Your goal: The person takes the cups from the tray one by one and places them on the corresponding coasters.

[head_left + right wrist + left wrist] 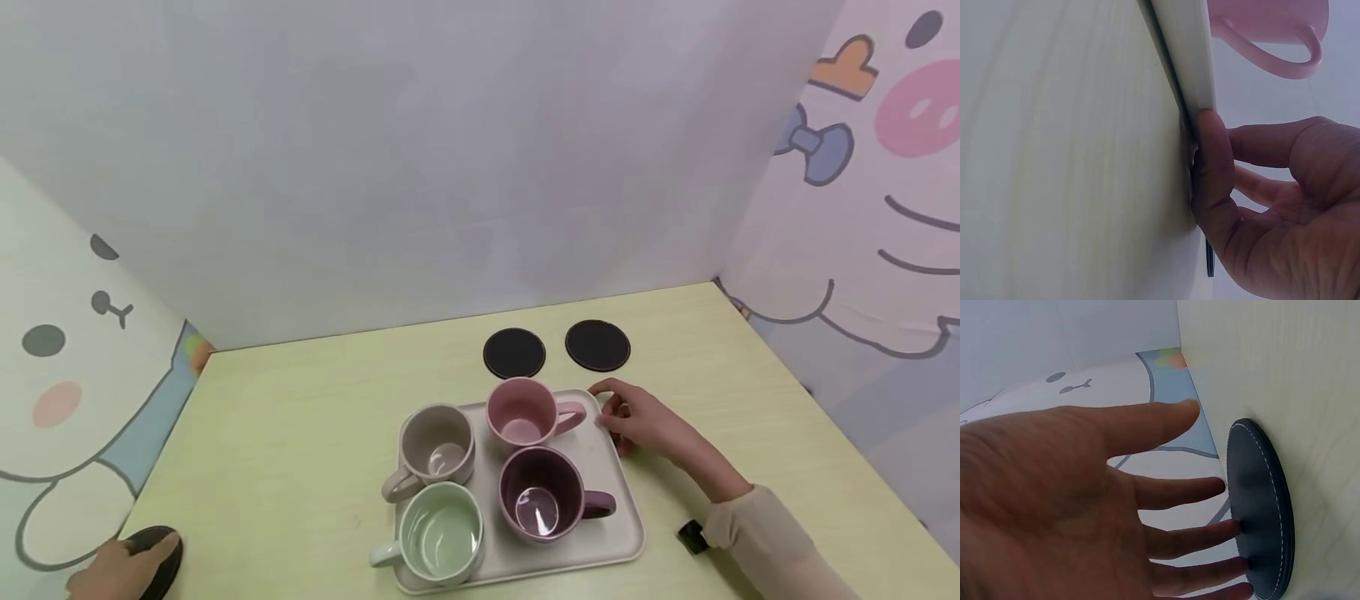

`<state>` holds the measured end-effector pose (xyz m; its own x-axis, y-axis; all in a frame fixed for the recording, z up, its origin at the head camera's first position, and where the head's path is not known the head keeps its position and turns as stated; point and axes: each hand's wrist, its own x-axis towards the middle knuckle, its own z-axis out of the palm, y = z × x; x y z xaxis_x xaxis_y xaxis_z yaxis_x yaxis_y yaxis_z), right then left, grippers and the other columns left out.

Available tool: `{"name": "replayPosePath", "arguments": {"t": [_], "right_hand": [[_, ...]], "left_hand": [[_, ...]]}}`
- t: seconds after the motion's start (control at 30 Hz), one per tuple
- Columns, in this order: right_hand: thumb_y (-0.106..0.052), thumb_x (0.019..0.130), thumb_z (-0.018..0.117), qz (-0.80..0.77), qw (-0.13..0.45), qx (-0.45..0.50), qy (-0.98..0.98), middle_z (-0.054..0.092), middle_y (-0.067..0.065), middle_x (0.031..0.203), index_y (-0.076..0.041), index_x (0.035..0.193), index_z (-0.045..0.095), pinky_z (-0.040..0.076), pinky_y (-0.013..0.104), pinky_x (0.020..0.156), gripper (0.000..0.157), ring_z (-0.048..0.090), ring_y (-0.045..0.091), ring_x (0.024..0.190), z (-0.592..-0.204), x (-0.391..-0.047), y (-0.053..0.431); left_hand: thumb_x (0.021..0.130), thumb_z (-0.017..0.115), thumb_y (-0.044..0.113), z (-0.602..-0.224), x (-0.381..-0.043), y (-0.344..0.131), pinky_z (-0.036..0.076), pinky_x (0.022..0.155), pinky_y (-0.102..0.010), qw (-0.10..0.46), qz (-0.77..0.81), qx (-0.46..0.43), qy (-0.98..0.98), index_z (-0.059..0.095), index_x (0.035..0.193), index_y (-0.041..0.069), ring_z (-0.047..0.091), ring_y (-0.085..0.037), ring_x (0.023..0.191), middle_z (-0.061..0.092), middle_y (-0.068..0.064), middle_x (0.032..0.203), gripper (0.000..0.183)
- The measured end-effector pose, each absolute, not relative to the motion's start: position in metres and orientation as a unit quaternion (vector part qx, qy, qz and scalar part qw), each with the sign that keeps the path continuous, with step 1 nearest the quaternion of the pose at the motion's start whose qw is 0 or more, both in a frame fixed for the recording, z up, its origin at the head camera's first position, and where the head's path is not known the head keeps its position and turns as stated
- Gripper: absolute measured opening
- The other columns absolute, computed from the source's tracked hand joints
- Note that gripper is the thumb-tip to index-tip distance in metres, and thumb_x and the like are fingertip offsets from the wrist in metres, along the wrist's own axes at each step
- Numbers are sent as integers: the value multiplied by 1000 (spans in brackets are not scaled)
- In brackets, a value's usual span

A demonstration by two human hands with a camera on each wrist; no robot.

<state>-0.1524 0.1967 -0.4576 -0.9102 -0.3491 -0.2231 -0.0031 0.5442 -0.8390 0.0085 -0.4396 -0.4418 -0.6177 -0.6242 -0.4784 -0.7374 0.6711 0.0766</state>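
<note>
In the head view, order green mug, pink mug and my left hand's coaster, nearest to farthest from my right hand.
1. Pink mug, far side of tray.
2. Green mug, tray's near left corner.
3. Coaster, far left, at your left hand.

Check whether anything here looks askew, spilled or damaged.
Nothing looks spilled or broken. Slightly odd: on the tray, the green mug and beige mug have handles that appear to jut past the left edge, whereas the pink mug and purple mug have handles pointing right, within the rim.

Mugs (540,496) pink, purple, pale-green, beige; tray (600,542) off-white; coasters (514,353) black.
</note>
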Motion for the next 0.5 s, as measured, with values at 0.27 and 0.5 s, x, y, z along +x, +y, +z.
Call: {"name": "replayPosePath", "arguments": {"t": [0.27,0.5], "right_hand": [[-7,94,63,-476,184,-104,854,58,15,93,-7,134,49,56,36,53,42,57,22,65,-458,-152,197],[-8,94,63,-475,183,-106,854,59,15,94,-8,135,49,56,36,53,43,57,22,66,-460,-153,197]], "left_hand": [[94,56,38,-452,7,-436,47,92,-64,226,121,-386,886,38,122,-26,38,-63,115,34,-52,118,72],[86,67,37,-458,1,-442,41,93,-67,175,91,-317,928,42,126,-19,35,-63,118,44,-45,121,73]]}}
